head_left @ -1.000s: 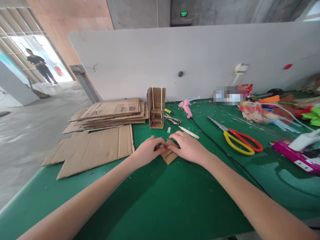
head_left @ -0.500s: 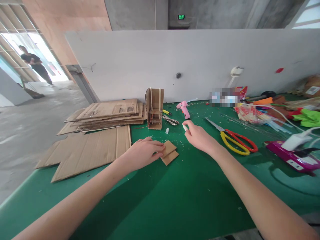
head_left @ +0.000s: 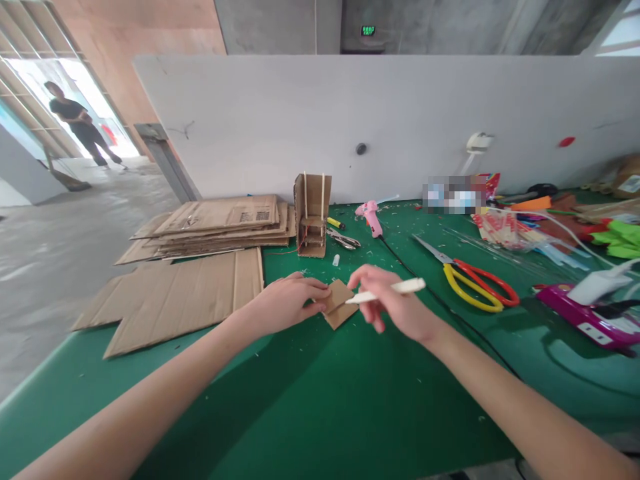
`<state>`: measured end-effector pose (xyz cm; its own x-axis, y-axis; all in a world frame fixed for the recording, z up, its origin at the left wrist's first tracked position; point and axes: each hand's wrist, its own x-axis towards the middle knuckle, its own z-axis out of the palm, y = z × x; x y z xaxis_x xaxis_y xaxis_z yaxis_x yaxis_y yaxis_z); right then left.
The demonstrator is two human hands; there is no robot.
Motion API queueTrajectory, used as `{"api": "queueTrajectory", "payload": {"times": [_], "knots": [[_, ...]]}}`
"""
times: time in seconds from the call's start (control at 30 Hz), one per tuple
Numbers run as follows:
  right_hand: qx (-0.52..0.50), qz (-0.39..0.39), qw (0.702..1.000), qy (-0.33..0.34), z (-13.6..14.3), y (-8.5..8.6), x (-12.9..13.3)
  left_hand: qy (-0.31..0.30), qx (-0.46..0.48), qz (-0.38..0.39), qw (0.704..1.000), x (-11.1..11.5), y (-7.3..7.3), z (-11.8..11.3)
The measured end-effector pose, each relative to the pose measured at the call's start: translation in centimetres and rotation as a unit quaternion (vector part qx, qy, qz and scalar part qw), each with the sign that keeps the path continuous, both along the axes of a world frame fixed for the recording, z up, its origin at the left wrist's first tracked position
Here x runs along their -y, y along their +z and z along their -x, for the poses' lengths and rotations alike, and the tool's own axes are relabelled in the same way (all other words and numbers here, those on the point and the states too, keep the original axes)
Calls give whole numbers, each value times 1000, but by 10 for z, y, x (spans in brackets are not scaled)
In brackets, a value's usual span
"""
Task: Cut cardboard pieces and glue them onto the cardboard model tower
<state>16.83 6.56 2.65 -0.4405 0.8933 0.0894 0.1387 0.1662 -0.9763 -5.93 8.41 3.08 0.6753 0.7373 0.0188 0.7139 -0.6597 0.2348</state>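
1 white pen (head_left: 409, 287) has just come across to the small cardboard (head_left: 341, 292) on the green table (head_left: 350, 393), so it looks placed for use: my right hand (head_left: 397, 308) closes round it, while my half-curled left hand (head_left: 287, 300) touches the cardboard's left edge, pinching or pressing, I can't tell.

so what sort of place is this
Probably a craft workspace in an unfinished building: a glue gun and a cardboard stack sit on the green table, and the floor beyond looks like bare concrete.

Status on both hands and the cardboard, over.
Left hand touching small cardboard. Right hand gripping white pen, tip at cardboard. Scissors off to the right.
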Motion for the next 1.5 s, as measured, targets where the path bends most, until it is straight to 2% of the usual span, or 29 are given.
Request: {"api": "queueTrajectory", "payload": {"times": [0.13, 0.23, 0.67, 0.83, 1.0, 1.07, 1.2, 1.27, 1.33, 1.4, 1.5], "knots": [[81, -15, 996, -14, 14, -22, 12, 0, -2, -6, 1000, 0, 1, -1], [116, -39, 992, -28, 18, -29, 12, 5, 6, -1, 1000, 1, 1, -1], [142, -50, 983, -108, 22, -30, 13, 11, 64, 5, 998, 3, -2, 2], [157, -57, 980, -111, 23, -32, 12, 12, 32, 2, 999, 5, 2, 0], [219, -137, 959, -116, 27, -28, 14, 19, 1, 11, 1000, 5, 3, -1], [243, -163, 951, -105, 33, -25, 18, 13, 5, 6, 1000, 4, 1, 0], [266, -209, 940, -34, 44, -22, 27, 0, 18, -5, 1000, 0, -4, 2], [244, -212, 946, -14, 44, -23, 30, -5, 23, -6, 1000, -2, -6, 3], [178, -174, 968, -24, 39, -23, 30, -11, 23, -3, 1000, -3, -6, 3], [86, -130, 985, -75, 30, -23, 26, -5, 16, 5, 1000, -3, -5, 3], [-19, -114, 975, -188, 18, -22, 14, 14, 0, 14, 1000, -1, -2, 2]]}}
